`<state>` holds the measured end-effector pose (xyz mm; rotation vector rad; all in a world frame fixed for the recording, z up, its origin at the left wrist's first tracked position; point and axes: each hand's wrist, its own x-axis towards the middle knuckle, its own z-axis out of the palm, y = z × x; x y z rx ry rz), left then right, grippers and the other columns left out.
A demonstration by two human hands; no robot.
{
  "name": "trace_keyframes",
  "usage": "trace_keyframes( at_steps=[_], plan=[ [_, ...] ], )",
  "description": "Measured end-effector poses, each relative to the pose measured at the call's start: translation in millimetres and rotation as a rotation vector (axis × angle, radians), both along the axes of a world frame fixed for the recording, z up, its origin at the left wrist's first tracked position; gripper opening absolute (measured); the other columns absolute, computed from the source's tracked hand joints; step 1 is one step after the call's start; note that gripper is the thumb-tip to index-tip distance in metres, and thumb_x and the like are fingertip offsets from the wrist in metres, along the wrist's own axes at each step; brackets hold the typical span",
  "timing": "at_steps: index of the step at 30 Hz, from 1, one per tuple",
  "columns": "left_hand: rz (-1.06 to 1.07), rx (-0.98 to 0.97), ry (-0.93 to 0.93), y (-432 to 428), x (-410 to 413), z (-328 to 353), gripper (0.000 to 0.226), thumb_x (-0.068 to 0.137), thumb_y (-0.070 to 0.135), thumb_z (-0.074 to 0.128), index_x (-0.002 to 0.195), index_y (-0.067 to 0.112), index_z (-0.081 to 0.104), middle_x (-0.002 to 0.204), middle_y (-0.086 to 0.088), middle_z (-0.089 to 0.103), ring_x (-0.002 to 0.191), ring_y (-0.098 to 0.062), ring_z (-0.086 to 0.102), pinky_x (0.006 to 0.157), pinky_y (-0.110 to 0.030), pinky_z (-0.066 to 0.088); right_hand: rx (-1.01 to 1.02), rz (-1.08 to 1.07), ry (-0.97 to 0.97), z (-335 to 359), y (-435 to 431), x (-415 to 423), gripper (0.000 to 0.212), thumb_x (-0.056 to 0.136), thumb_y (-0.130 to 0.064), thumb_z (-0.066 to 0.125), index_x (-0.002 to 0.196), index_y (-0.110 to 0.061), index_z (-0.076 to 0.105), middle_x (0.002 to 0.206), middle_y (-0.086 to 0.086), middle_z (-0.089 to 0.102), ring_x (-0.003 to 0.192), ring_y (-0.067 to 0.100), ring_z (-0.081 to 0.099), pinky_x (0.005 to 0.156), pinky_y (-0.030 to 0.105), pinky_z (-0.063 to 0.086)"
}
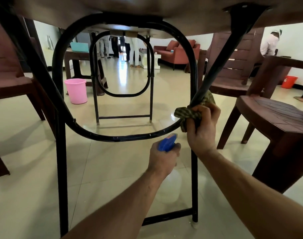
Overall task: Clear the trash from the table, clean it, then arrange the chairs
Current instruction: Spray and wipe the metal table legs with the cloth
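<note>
I look from below the table [147, 11], whose underside fills the top of the view. Its black metal leg frame [61, 83] forms a rounded loop in front of me. My right hand [203, 128] grips a green patterned cloth [187, 113] wrapped round the frame where a slanted brace meets the loop. My left hand [162, 159] holds a spray bottle [167, 142] with a blue trigger head; its pale body hangs below the hand. A brown plastic chair [281, 121] stands at the right, another brown chair [7, 75] at the left.
A pink bucket [76, 90] stands on the tiled floor beyond the frame. A second table frame [123, 94] is farther back. A third chair [233, 66] and an orange bucket [288, 81] are at the right. A red sofa [178, 52] and people stand far back.
</note>
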<state>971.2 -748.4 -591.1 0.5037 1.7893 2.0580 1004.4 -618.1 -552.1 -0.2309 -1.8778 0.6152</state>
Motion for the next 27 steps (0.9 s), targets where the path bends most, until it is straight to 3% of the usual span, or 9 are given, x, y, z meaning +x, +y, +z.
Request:
trace_keyframes(
  at_steps=[5, 11, 13, 16, 19, 21, 23, 25, 27],
  plan=[
    [0.022, -0.058, -0.012, -1, -5, -8, 0.019, 0.093, 0.023, 0.071, 0.110, 0.021, 0.063, 0.082, -0.008, 0.066, 0.058, -0.012, 0.056, 0.048, -0.012, 0.047, 0.066, -0.147, -0.283, -9, 8, -1, 0.038, 0.084, -0.009, 0.073, 0.114, -0.024, 0.053, 0.148, 0.003, 0.025, 0.134, 0.031, 0.037, 0.105, 0.047, 0.048],
    [0.002, -0.010, -0.056, -7, -4, -3, 0.030, 0.093, 0.021, 0.073, 0.118, 0.021, 0.057, 0.078, -0.005, 0.065, 0.052, -0.007, 0.054, 0.049, -0.014, 0.048, -0.111, 0.032, 0.089, 42, -6, -10, 0.037, 0.088, -0.004, 0.062, 0.102, -0.032, 0.042, 0.139, -0.004, 0.035, 0.113, 0.033, 0.057, 0.080, 0.048, 0.059],
    [0.019, -0.004, -0.052, -8, -1, 3, 0.020, 0.093, 0.018, 0.072, 0.110, 0.020, 0.061, 0.075, -0.005, 0.063, 0.049, -0.007, 0.051, 0.047, -0.015, 0.047, -0.154, -0.003, 0.026, 35, -14, -10, 0.044, 0.084, 0.001, 0.059, 0.099, -0.036, 0.040, 0.133, -0.003, 0.041, 0.110, 0.034, 0.058, 0.079, 0.052, 0.058],
    [-0.016, 0.042, -0.010, -10, -2, 14, 0.012, 0.092, 0.014, 0.071, 0.101, 0.022, 0.066, 0.071, -0.008, 0.059, 0.042, -0.006, 0.046, 0.046, -0.019, 0.045, -0.358, -0.092, -0.036, 29, -24, -4, 0.038, 0.080, 0.003, 0.067, 0.092, -0.026, 0.045, 0.119, -0.002, 0.048, 0.102, 0.026, 0.059, 0.089, 0.049, 0.055],
    [-0.036, 0.103, -0.025, -12, -6, 19, 0.028, 0.092, 0.015, 0.073, 0.118, 0.021, 0.064, 0.072, -0.006, 0.059, 0.043, -0.002, 0.049, 0.048, -0.017, 0.047, -0.646, 0.107, 0.240, 70, -37, -2, 0.030, 0.087, -0.004, 0.072, 0.098, -0.017, 0.048, 0.101, 0.006, 0.067, 0.082, 0.021, 0.073, 0.073, 0.040, 0.062],
    [-0.015, 0.113, -0.021, -13, -5, 18, 0.031, 0.092, 0.014, 0.073, 0.121, 0.016, 0.063, 0.070, -0.005, 0.059, 0.042, -0.002, 0.050, 0.047, -0.017, 0.047, -0.620, 0.159, 0.423, 96, -44, 0, 0.033, 0.089, -0.001, 0.068, 0.107, -0.010, 0.043, 0.088, -0.001, 0.071, 0.073, 0.018, 0.073, 0.069, 0.036, 0.061],
    [0.008, 0.084, -0.018, -15, -1, 15, 0.030, 0.091, 0.014, 0.074, 0.119, 0.016, 0.063, 0.069, -0.002, 0.060, 0.042, -0.001, 0.051, 0.046, -0.017, 0.048, -0.619, 0.173, 0.387, 100, -45, 0, 0.040, 0.091, 0.000, 0.064, 0.119, -0.011, 0.039, 0.085, -0.010, 0.073, 0.076, 0.017, 0.073, 0.074, 0.036, 0.061],
    [0.009, 0.060, -0.018, -18, 2, 15, 0.032, 0.091, 0.016, 0.075, 0.120, 0.013, 0.062, 0.070, -0.002, 0.062, 0.042, -0.001, 0.053, 0.047, -0.017, 0.049, -0.727, 0.206, 0.250, 100, -44, 0, 0.043, 0.092, -0.002, 0.062, 0.126, -0.013, 0.039, 0.093, -0.001, 0.073, 0.081, 0.017, 0.073, 0.082, 0.040, 0.061],
    [0.001, 0.070, -0.017, -20, 2, 17, 0.030, 0.091, 0.015, 0.074, 0.119, 0.013, 0.062, 0.070, -0.002, 0.060, 0.042, -0.001, 0.052, 0.047, -0.016, 0.048, -0.740, 0.231, 0.233, 105, -44, 3, 0.031, 0.093, -0.002, 0.059, 0.122, -0.009, 0.050, 0.089, 0.009, 0.073, 0.080, 0.020, 0.072, 0.079, 0.041, 0.059]
  ],
)
